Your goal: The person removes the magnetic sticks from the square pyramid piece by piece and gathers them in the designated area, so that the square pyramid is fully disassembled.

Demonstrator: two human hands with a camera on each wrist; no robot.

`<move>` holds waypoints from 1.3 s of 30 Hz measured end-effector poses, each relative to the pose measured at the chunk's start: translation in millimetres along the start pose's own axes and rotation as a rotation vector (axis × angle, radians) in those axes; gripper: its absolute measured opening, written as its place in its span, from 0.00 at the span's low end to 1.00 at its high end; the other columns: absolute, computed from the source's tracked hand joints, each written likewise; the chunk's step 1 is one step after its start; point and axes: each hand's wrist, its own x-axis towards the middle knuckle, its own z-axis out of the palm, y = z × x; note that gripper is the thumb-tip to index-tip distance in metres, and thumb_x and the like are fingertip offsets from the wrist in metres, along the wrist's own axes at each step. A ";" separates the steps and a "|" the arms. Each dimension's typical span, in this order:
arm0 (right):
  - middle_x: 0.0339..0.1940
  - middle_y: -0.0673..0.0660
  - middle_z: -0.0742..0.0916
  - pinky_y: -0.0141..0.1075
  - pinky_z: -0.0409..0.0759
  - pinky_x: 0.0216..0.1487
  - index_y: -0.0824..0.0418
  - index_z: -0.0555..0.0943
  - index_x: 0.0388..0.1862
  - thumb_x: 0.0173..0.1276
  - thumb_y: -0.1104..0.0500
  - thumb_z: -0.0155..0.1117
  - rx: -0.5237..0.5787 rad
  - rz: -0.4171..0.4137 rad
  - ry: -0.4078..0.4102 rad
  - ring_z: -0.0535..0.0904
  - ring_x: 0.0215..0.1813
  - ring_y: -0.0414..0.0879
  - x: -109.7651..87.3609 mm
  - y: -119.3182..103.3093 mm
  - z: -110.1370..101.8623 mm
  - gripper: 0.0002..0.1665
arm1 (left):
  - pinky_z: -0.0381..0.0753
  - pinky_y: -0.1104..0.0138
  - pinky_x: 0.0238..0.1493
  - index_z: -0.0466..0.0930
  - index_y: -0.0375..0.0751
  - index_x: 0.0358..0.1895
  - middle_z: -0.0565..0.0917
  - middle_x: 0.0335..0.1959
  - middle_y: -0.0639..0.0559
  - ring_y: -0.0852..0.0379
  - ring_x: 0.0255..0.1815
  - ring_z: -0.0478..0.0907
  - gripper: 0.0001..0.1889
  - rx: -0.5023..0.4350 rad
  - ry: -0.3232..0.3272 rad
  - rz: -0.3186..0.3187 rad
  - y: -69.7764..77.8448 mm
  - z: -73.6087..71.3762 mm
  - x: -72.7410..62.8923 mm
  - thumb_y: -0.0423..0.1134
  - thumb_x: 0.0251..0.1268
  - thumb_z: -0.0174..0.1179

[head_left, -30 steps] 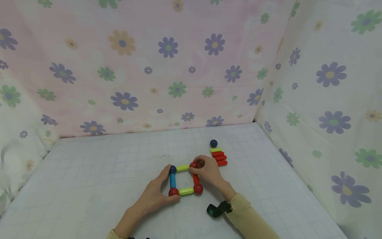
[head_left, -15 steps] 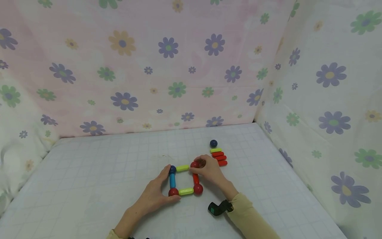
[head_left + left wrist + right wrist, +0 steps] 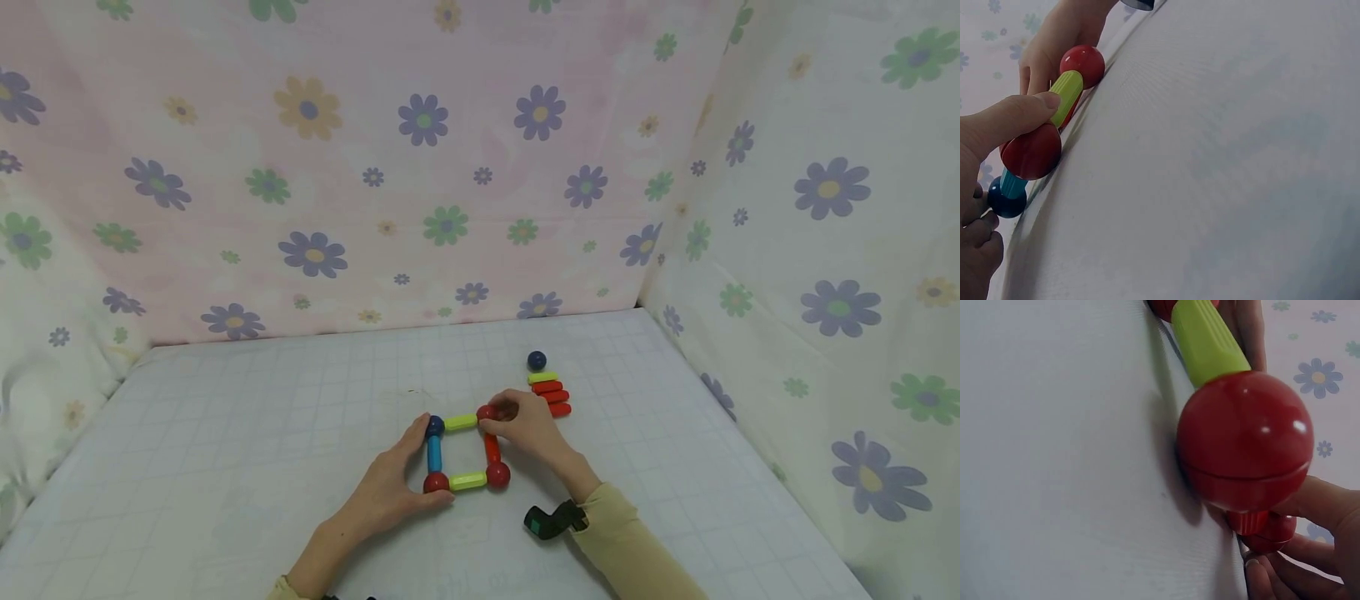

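The left hand [image 3: 384, 492] is clamping spread thumb and fingers on a square frame of glossy red and blue balls and coloured rods [image 3: 468, 481], lying well apart from the far edge of the white desk [image 3: 262, 433], while the right hand [image 3: 531, 427] is pinching the far-right ball [image 3: 486, 413].

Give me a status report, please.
Left hand holding multicoloured square frame; right hand pinching its far red ball. Frame looks closed. Loose red rods beyond right hand, seemingly not blocking.
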 end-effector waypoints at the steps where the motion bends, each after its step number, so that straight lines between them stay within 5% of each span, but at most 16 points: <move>1: 0.36 0.49 0.87 0.33 0.82 0.41 0.57 0.85 0.47 0.59 0.56 0.77 -0.002 0.001 0.005 0.80 0.38 0.43 0.1 0.0 0.8 0.17 | 0.66 0.43 0.71 0.51 0.50 0.81 0.58 0.80 0.50 0.44 0.80 0.55 0.59 0.001 -0.001 -0.001 0.0 -0.1 0.1 0.58 0.47 0.77; 13: 0.38 0.50 0.87 0.32 0.83 0.42 0.58 0.84 0.47 0.58 0.57 0.77 -0.038 -0.045 0.035 0.80 0.38 0.42 -2.1 -0.4 2.8 0.18 | 0.65 0.43 0.72 0.51 0.50 0.81 0.58 0.80 0.51 0.44 0.80 0.55 0.59 0.009 -0.002 0.009 -0.3 0.0 -0.2 0.59 0.47 0.77; 30: 0.33 0.50 0.84 0.33 0.80 0.38 0.56 0.82 0.43 0.58 0.56 0.77 -0.055 0.020 0.127 0.77 0.36 0.45 1.1 0.8 2.2 0.16 | 0.65 0.44 0.72 0.51 0.50 0.81 0.58 0.80 0.51 0.45 0.80 0.55 0.59 0.007 -0.005 0.027 -2.0 1.1 0.5 0.59 0.48 0.76; 39: 0.40 0.54 0.87 0.36 0.84 0.42 0.59 0.84 0.48 0.60 0.57 0.75 -0.080 -0.012 0.126 0.81 0.42 0.47 27.6 -4.4 -18.5 0.18 | 0.66 0.44 0.71 0.50 0.50 0.81 0.58 0.80 0.50 0.44 0.80 0.55 0.59 0.010 -0.007 0.013 -0.2 1.0 0.0 0.59 0.48 0.76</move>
